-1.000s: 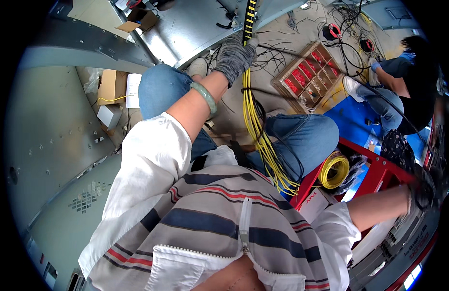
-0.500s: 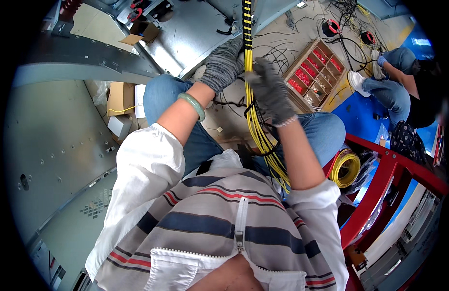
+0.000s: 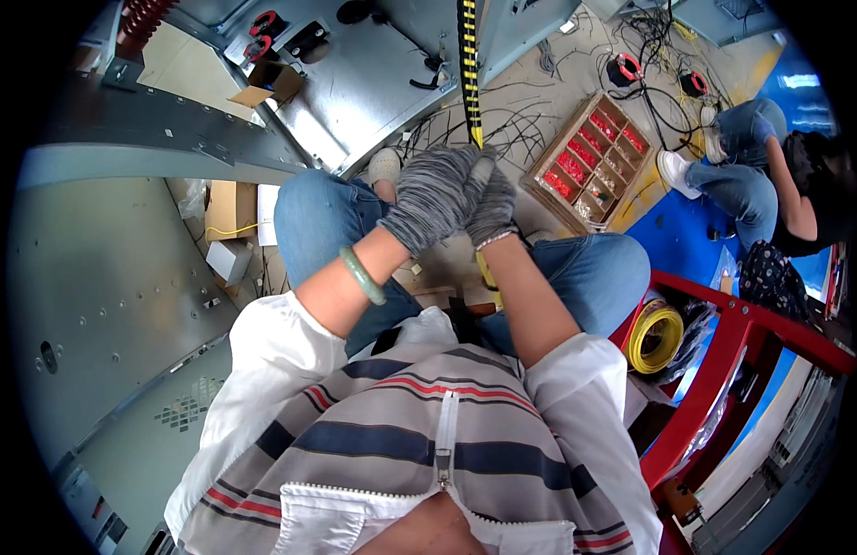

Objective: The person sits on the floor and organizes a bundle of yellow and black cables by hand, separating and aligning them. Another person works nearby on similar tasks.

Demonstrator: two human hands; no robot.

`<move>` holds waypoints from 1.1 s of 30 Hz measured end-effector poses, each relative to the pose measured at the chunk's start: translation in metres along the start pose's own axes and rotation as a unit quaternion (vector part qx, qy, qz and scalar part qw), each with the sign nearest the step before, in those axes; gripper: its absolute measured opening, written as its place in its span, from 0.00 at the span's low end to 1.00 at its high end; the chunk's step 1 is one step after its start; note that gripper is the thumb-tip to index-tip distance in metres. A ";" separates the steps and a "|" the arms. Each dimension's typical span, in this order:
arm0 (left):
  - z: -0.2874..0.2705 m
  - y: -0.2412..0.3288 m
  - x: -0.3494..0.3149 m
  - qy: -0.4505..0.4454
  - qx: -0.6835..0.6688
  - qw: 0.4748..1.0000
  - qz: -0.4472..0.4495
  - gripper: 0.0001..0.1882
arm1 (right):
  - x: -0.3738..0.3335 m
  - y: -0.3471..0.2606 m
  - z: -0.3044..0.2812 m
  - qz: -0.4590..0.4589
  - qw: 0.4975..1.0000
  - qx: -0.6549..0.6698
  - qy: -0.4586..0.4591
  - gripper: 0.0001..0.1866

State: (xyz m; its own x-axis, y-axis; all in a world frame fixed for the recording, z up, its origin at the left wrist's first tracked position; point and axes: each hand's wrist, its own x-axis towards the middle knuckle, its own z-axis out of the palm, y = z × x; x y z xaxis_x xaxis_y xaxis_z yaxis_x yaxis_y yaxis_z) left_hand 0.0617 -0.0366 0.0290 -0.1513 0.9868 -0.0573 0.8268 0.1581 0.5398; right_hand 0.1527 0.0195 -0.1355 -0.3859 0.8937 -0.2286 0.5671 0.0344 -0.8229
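Observation:
A bundle of yellow wires (image 3: 478, 135) runs down from the top of the view. Black spiral wrap (image 3: 469, 65) winds round its upper length, with yellow showing between the turns. Just below the wrap, both my hands meet closed around the bundle. My left hand (image 3: 436, 192), in a grey striped knit glove, grips it from the left. My right hand (image 3: 492, 202), gloved alike, presses against the left one, its thumb upward. Both sets of fingertips are partly hidden. Under my right wrist, only a short stretch of yellow wire shows.
Beyond my right knee lies a wooden compartment box (image 3: 590, 165) of small red parts. A red metal frame (image 3: 739, 324) and a yellow wire coil (image 3: 655, 337) stand at right. Another person (image 3: 762, 176) sits at far right. Metal cabinet panels (image 3: 114, 277) rise at left.
My hands have come together and moved slightly nearer me. The loose yellow wires below them, visible before, are now mostly hidden. The other person's hand and arm have shifted.

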 end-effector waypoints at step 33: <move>0.051 -0.034 0.056 0.114 -0.552 0.786 -0.254 0.07 | -0.139 -0.163 -0.441 -0.321 0.762 0.219 0.519 0.20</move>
State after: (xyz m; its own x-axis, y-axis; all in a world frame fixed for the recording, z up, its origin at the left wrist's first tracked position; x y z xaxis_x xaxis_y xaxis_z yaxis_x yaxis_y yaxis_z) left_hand 0.0526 0.0148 -0.0356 -0.5073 0.7538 -0.4176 -0.3264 0.2803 0.9027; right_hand 0.4349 0.0869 0.2596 0.4302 0.6362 0.6404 0.1193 0.6631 -0.7389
